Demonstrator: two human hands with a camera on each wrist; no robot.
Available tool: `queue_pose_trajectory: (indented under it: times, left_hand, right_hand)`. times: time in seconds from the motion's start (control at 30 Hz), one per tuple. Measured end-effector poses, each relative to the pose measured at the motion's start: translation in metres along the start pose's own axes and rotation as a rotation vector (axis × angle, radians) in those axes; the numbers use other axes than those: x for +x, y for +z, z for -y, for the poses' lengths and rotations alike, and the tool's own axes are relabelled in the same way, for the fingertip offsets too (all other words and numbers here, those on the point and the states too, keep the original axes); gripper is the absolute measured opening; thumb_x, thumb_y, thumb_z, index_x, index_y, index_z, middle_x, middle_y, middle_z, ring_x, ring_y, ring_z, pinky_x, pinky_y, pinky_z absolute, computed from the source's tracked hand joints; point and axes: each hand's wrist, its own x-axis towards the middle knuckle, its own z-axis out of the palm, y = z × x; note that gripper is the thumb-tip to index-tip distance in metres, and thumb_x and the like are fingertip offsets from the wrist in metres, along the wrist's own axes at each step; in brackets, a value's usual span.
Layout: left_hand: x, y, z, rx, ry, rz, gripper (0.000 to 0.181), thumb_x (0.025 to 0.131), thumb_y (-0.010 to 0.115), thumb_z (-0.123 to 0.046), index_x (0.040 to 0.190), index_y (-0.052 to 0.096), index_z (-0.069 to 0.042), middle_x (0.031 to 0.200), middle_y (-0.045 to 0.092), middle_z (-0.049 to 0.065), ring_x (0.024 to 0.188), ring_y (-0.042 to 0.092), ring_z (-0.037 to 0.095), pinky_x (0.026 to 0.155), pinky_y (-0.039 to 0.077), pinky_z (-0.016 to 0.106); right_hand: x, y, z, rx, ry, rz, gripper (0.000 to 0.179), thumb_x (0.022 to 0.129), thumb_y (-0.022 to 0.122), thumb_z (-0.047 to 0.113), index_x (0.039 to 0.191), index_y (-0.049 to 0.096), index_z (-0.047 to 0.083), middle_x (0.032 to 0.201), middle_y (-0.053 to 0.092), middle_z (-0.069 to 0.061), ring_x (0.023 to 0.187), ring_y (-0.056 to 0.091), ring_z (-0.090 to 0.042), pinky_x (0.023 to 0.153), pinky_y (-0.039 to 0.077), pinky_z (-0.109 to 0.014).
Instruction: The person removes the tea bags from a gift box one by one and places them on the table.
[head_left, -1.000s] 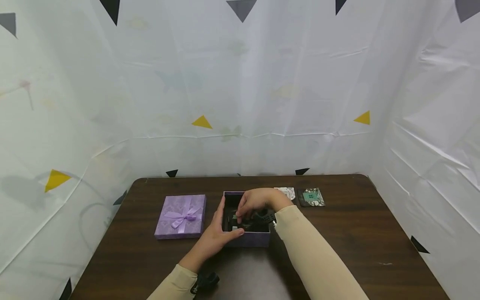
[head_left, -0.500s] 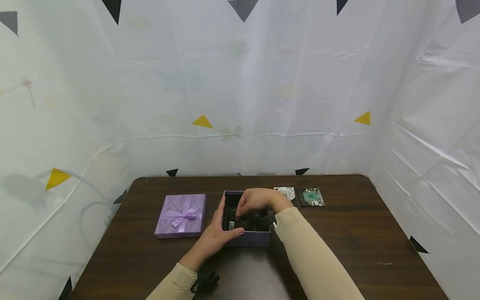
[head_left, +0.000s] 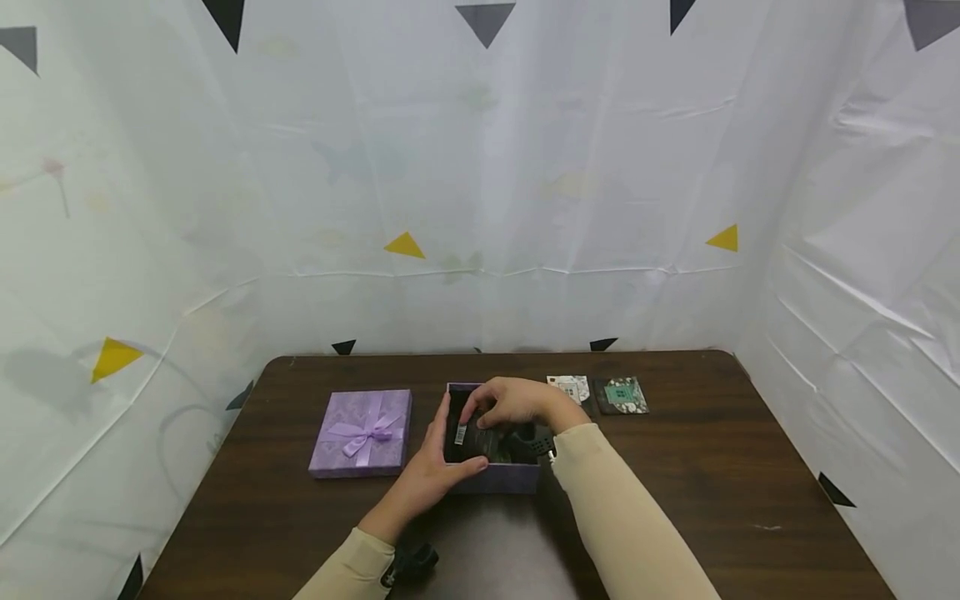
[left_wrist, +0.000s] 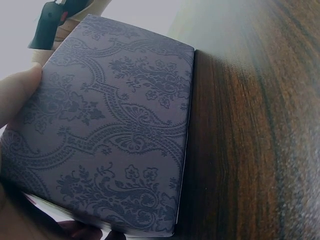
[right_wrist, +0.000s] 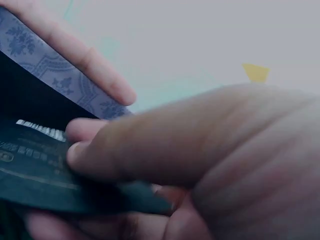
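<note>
A purple patterned gift box (head_left: 506,481) stands open-topped on the dark wooden table. My left hand (head_left: 427,472) grips its near left corner, the thumb (left_wrist: 22,90) on the front wall and the fingers (right_wrist: 87,57) along the left wall. Inside the box my right hand (head_left: 517,402) pinches a thin dark packet (right_wrist: 40,165) between thumb and fingers. Rows of small print and a white barcode (head_left: 461,434) show on the packet's face. The packet lies tilted, its left part near the left wall. My right hand hides the far right of the box's inside.
Left of the box lies its purple lid (head_left: 345,454) with a ribbon bow. Behind and to the right are a white printed packet (head_left: 572,387), partly behind my right wrist, and a dark packet with a teal label (head_left: 621,395). A white curtain (head_left: 480,183) surrounds the table.
My right fingers have shifted left and spread over the packet. Its dark face and barcode have come up into plainer view. The left hand and the box have stayed in place.
</note>
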Motion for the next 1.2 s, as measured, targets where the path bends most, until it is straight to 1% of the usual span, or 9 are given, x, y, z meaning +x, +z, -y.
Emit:
queue_pose_trajectory:
  times: [0.13, 0.3, 0.4, 0.53, 0.67, 0.77, 0.9, 1.0, 1.2]
  left_hand:
    - [-0.001, 0.001, 0.000, -0.005, 0.005, -0.001, 0.122, 0.091, 0.084, -0.057, 0.174, -0.005, -0.049, 0.183, 0.010, 0.019, 0.164, 0.023, 0.054, 0.120, 0.030, 0.082]
    - [0.000, 0.000, 0.002, -0.026, 0.018, -0.009, 0.123, 0.091, 0.086, -0.053, 0.174, -0.004, -0.049, 0.179, 0.022, 0.019, 0.153, 0.044, 0.049, 0.120, 0.039, 0.074]
    - [0.000, 0.000, 0.002, -0.038, 0.019, -0.005, 0.122, 0.091, 0.086, -0.050, 0.174, -0.004, -0.047, 0.176, 0.025, 0.021, 0.148, 0.048, 0.046, 0.119, 0.041, 0.070]
    - [0.001, 0.000, 0.002, -0.038, 0.007, -0.003, 0.121, 0.092, 0.085, -0.051, 0.174, -0.004, -0.048, 0.179, 0.021, 0.020, 0.152, 0.044, 0.050, 0.120, 0.038, 0.074]
    - [0.001, 0.001, 0.002, -0.023, -0.003, -0.008, 0.120, 0.092, 0.085, -0.051, 0.173, -0.004, -0.050, 0.182, 0.016, 0.020, 0.159, 0.034, 0.055, 0.120, 0.033, 0.080]
    - [0.001, 0.001, 0.002, -0.019, -0.005, -0.006, 0.121, 0.092, 0.085, -0.050, 0.174, -0.005, -0.049, 0.183, 0.013, 0.019, 0.163, 0.028, 0.054, 0.120, 0.032, 0.081]
    - [0.002, 0.001, 0.001, -0.023, 0.004, -0.009, 0.120, 0.092, 0.085, -0.050, 0.174, -0.003, -0.049, 0.185, 0.009, 0.013, 0.166, 0.022, 0.050, 0.122, 0.030, 0.080]
    - [0.002, 0.001, 0.000, -0.020, 0.018, -0.012, 0.120, 0.092, 0.085, -0.049, 0.174, -0.003, -0.049, 0.185, 0.008, 0.011, 0.167, 0.020, 0.049, 0.122, 0.029, 0.080]
    - [0.000, 0.001, 0.000, -0.009, 0.018, -0.018, 0.120, 0.092, 0.085, -0.051, 0.173, -0.003, -0.051, 0.185, 0.007, 0.010, 0.166, 0.022, 0.051, 0.120, 0.030, 0.082]
  right_hand:
    - [-0.003, 0.000, -0.001, 0.037, -0.030, -0.024, 0.023, 0.104, 0.068, 0.005, 0.121, 0.082, 0.013, 0.123, 0.075, -0.004, 0.090, 0.068, -0.016, 0.077, 0.063, -0.033]
    - [-0.004, 0.002, -0.002, -0.022, -0.095, -0.134, 0.025, 0.105, 0.066, 0.002, 0.117, 0.084, 0.014, 0.128, 0.077, -0.006, 0.100, 0.068, -0.016, 0.085, 0.059, -0.031]
    - [-0.006, 0.005, -0.002, -0.039, -0.084, -0.206, 0.024, 0.107, 0.064, 0.003, 0.116, 0.082, 0.017, 0.127, 0.076, -0.006, 0.085, 0.069, -0.016, 0.076, 0.061, -0.034]
    - [-0.010, 0.006, 0.001, 0.032, -0.044, -0.323, 0.020, 0.111, 0.062, 0.009, 0.114, 0.079, 0.018, 0.120, 0.074, -0.007, 0.053, 0.062, -0.024, 0.058, 0.063, -0.044]
    - [-0.020, 0.003, 0.003, 0.090, -0.068, -0.468, 0.014, 0.109, 0.067, 0.012, 0.110, 0.080, 0.017, 0.117, 0.075, -0.010, 0.072, 0.070, -0.025, 0.068, 0.066, -0.047]
    - [-0.027, 0.001, 0.002, 0.114, -0.092, -0.562, 0.010, 0.106, 0.072, 0.011, 0.111, 0.080, 0.015, 0.119, 0.075, -0.011, 0.090, 0.070, -0.019, 0.077, 0.064, -0.039]
    - [-0.035, 0.002, -0.003, 0.183, -0.068, -0.741, 0.008, 0.105, 0.073, 0.011, 0.112, 0.077, 0.014, 0.122, 0.075, -0.013, 0.065, 0.063, -0.017, 0.060, 0.058, -0.035]
    - [-0.040, 0.002, -0.011, 0.329, -0.054, -0.852, 0.010, 0.107, 0.071, 0.010, 0.116, 0.075, 0.009, 0.128, 0.073, -0.017, 0.053, 0.057, -0.017, 0.050, 0.057, -0.036]
    - [-0.062, -0.008, -0.035, 0.525, -0.093, -0.926, 0.025, 0.107, 0.066, -0.001, 0.131, 0.067, -0.006, 0.142, 0.060, -0.025, 0.095, 0.073, -0.014, 0.085, 0.068, -0.039]
